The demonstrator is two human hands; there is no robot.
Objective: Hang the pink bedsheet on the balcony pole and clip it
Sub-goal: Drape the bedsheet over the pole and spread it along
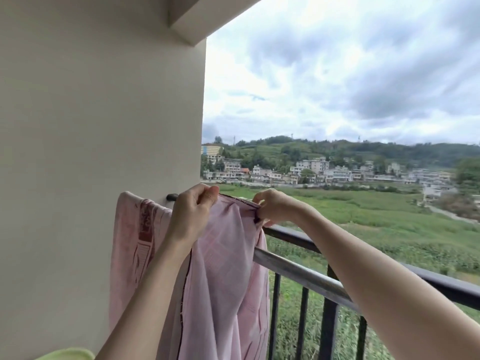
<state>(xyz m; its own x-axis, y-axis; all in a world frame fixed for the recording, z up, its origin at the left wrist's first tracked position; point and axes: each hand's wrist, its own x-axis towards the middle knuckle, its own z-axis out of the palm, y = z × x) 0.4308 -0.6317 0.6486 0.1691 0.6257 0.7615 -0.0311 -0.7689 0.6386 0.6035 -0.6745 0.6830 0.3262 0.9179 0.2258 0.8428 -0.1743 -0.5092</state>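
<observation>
- Sheet (pixel 220 255) draped over pole (pixel 298 272), 6 o'clock
- Left hand (pixel 192 211), right hand (pixel 272 207): each pinches top hem
- Judged light, limp, slippery; grip hem
- No clip seen

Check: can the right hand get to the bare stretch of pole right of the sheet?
Probably yes. The right hand pinches the pink bedsheet just above the pole; nothing lies on that bare stretch, but it must let go first.

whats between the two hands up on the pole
In the head view, only a taut stretch of the pink bedsheet's dark-trimmed top edge runs between the left hand and the right hand. Both pinch it above the pole; no clip shows there.
</observation>
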